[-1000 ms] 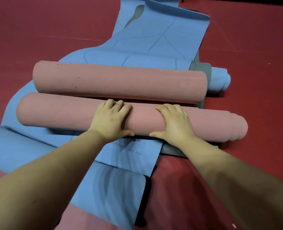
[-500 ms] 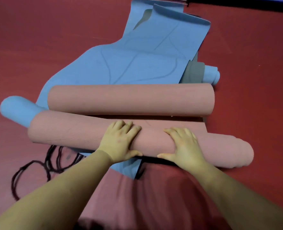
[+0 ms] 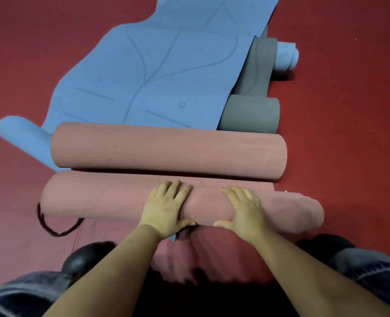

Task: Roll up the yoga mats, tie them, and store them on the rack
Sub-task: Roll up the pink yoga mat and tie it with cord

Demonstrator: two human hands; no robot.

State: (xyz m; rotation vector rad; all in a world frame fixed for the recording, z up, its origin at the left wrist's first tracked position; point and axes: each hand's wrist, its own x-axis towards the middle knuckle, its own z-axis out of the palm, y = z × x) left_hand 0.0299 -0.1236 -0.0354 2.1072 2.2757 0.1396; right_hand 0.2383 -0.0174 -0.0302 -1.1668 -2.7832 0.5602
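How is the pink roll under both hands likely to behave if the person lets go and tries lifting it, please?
The near pink roll, untied, would probably spring loose. Its right end already telescopes outward, so layers may slide further. Being a cylinder on the flat red floor, it could roll once the left hand and right hand release.

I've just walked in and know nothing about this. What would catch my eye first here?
Two bare hands, the left hand and the right hand, press flat on a pink rolled mat lying across the red floor. Just beyond it lies a second pink roll, parallel to it. Behind both, a blue mat with curved line markings spreads unrolled toward the top of the view.
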